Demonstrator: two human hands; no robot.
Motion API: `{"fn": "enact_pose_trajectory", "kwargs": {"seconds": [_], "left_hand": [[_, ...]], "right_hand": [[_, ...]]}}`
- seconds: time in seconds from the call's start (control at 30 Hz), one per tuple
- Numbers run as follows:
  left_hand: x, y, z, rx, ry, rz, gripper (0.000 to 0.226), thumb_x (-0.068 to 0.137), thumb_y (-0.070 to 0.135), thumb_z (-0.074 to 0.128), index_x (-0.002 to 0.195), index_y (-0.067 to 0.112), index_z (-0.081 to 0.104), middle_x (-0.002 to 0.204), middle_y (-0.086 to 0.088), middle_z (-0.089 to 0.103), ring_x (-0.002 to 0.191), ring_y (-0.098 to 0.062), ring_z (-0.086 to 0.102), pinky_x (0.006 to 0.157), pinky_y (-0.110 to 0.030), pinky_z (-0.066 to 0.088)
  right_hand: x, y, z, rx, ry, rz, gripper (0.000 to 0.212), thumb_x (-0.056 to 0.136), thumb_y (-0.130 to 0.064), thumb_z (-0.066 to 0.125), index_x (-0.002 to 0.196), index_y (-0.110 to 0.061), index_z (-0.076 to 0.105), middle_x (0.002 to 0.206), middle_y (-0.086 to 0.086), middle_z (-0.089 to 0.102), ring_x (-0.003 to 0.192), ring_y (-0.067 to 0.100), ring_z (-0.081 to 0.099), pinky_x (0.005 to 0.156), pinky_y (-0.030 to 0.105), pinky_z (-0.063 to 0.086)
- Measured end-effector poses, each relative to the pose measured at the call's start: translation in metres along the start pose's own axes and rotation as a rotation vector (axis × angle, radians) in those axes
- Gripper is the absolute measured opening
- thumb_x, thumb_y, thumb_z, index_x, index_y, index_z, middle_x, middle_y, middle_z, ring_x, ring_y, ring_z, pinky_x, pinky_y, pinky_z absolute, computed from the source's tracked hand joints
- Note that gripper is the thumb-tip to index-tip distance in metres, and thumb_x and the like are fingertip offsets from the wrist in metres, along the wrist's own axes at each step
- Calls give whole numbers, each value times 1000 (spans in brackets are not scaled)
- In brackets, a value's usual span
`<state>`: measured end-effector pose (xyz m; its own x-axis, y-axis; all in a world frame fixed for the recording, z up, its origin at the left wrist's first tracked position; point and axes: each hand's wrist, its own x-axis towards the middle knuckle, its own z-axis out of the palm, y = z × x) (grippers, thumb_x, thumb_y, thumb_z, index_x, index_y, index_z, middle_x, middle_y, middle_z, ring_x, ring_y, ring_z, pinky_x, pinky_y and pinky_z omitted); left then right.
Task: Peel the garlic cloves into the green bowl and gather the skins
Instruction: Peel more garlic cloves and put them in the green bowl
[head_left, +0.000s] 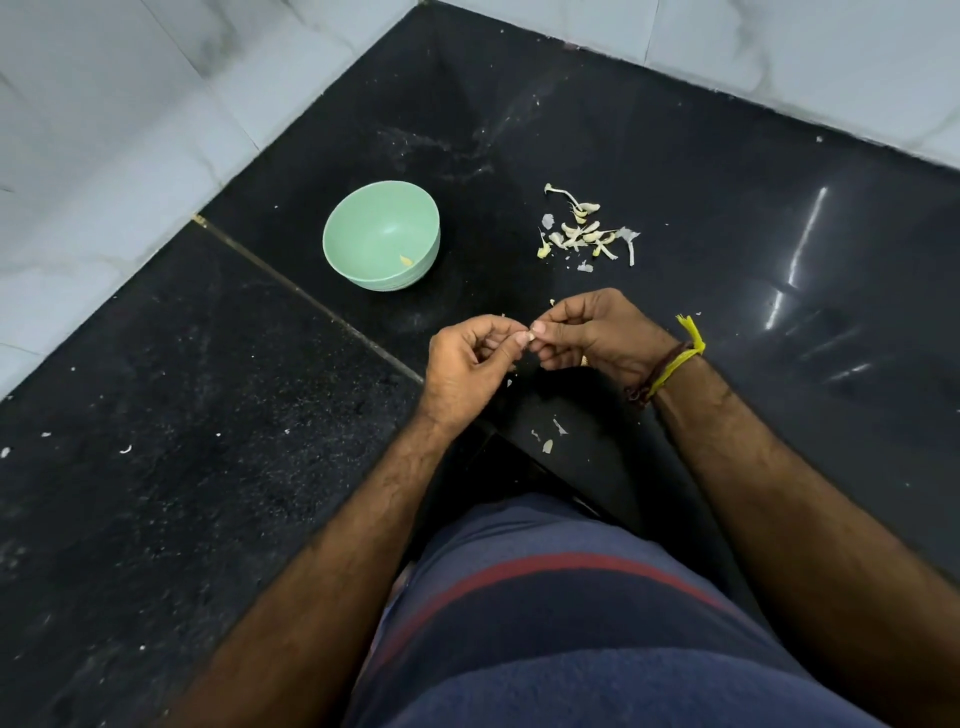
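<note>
The green bowl (382, 235) holds what looks like one peeled clove, both hands' fingers (540, 328) pinch another clove (531, 339), and many cloves (584, 234) wait on the bench (727, 218).

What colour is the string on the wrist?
Yellow, on the right wrist string, seen in the head view.

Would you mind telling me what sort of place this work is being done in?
Probably a home kitchen corner: a polished black stone counter meets pale marble-look wall tiles, and on it stand a green bowl and a small pile of garlic cloves and skins.
</note>
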<state>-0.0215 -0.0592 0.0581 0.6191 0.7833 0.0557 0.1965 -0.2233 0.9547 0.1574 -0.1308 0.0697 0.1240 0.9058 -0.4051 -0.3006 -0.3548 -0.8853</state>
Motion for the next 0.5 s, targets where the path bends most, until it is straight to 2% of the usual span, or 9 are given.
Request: {"fn": "enact_pose_trajectory", "kwargs": {"seconds": [0.17,0.23,0.3,0.37,0.43,0.5], "left_hand": [[-4,3,-3,-74,2,-41,8,93,6,70,98,1,75,83,-16,75,73,-15,67,68,-26,58],[-6,2,-2,-58,12,-33,7,93,8,70,96,3,75,82,-15,74,72,-14,66,68,-29,58],[-8,2,0,-6,29,9,6,93,10,70,95,5,74,80,-5,73,72,-9,64,67,-33,58],[-11,5,1,68,59,74,7,93,11,70,96,7,73,82,4,72,75,-4,64,70,-30,57],[-12,7,1,109,78,123,9,93,13,70,100,9,74,90,4,74,80,-8,68,73,-32,59],[-13,6,-1,114,81,124,10,93,15,70,101,12,75,89,2,75,79,-14,70,70,-43,60]], "right_hand": [[-3,-1,2,37,-51,29,19,77,-14,73,89,0,70,75,11,73,64,14,69,62,26,60],[-3,-1,2,38,-63,40,18,76,-14,73,88,0,70,74,11,72,63,14,69,61,26,60],[-4,-1,3,32,-76,49,19,76,-15,74,87,-1,70,74,11,72,63,15,68,60,26,59],[-5,-2,3,29,-81,55,21,75,-17,74,87,-1,70,74,11,72,62,15,68,60,25,59],[-5,-3,4,23,-80,48,22,76,-18,73,89,0,70,74,11,72,61,15,68,60,25,59],[-5,-4,5,8,-79,40,19,81,-15,71,91,1,69,73,11,72,61,15,68,59,25,59]]}}
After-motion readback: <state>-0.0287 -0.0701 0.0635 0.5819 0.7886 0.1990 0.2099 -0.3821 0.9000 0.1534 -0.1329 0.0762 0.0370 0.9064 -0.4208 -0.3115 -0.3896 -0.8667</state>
